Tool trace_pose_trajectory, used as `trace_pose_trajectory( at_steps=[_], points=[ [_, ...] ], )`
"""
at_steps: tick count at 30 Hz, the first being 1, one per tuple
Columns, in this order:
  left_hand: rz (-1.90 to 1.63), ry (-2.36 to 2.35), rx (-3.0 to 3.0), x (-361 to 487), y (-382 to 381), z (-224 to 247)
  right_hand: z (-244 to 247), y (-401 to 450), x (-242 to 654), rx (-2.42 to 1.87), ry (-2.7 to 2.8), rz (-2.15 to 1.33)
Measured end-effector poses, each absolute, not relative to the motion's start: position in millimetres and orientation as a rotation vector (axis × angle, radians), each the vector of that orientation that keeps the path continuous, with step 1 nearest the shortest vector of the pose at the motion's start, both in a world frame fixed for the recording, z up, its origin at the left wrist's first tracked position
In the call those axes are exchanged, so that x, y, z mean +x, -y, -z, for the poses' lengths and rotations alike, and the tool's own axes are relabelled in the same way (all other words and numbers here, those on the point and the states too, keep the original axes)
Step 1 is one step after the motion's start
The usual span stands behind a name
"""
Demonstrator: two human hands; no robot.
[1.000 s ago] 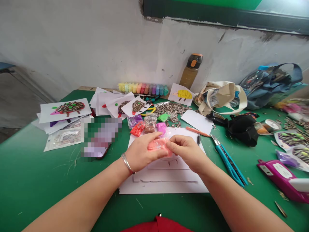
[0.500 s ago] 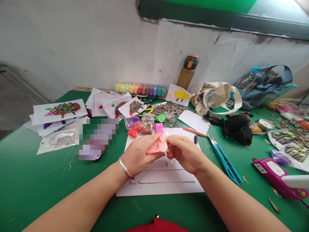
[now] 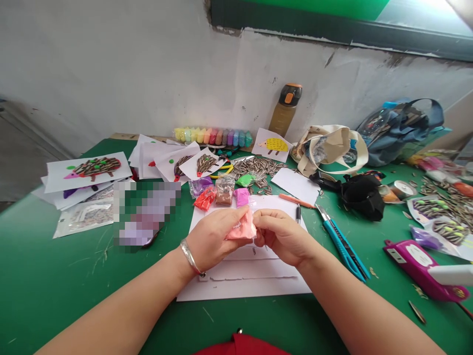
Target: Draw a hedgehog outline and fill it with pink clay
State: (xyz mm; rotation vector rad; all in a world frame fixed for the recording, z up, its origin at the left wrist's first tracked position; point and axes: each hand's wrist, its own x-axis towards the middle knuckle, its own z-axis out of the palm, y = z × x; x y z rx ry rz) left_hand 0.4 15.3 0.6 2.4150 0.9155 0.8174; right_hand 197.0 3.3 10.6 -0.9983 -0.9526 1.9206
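I've got the salmon packet (image 3: pixel 241 230) up over the paper stack (image 3: pixel 244 291). Left hand (image 3: pixel 210 229): fingers partly curled, packet held between thumb and fingers. Right hand (image 3: pixel 283 234): thumb and fingertips pinched together on its right edge. Red packet (image 3: pixel 204 198) and brown packet (image 3: pixel 224 192) at the stack's far edge; blue cutter (image 3: pixel 342 246) right of the stack, seed pile (image 3: pixel 258 167) beyond it.

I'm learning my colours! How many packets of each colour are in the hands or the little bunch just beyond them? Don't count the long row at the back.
Salmon packet: 1
Purple packet: 1
Red packet: 1
Brown packet: 1
Green packet: 1
Bright pink packet: 1
Total: 6
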Motion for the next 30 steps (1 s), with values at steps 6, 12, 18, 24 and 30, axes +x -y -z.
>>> trace_pose_trajectory(
  at_steps=[6,12,18,24,30],
  points=[
    [-1.017,-0.961,2.439,-0.7,-13.3,-6.6,-14.4,-0.8,194.9,-1.084,1.061,-1.693],
    [-1.155,-1.035,2.326,5.6,-3.9,-17.6,-20.8,5.5,186.9,-1.172,1.323,-1.454],
    [-1.043,-1.178,1.994,11.8,-0.9,-25.4,-21.1,9.9,184.7,-1.258,1.609,-1.169],
    [-1.015,-1.193,1.944,11.4,-0.4,-25.4,-23.6,12.1,183.2,-1.26,1.726,-1.035],
    [-0.948,-1.146,1.839,11.5,-2.2,-29.2,-23.3,10.5,184.2,-1.269,1.74,-1.047]
  ],
)
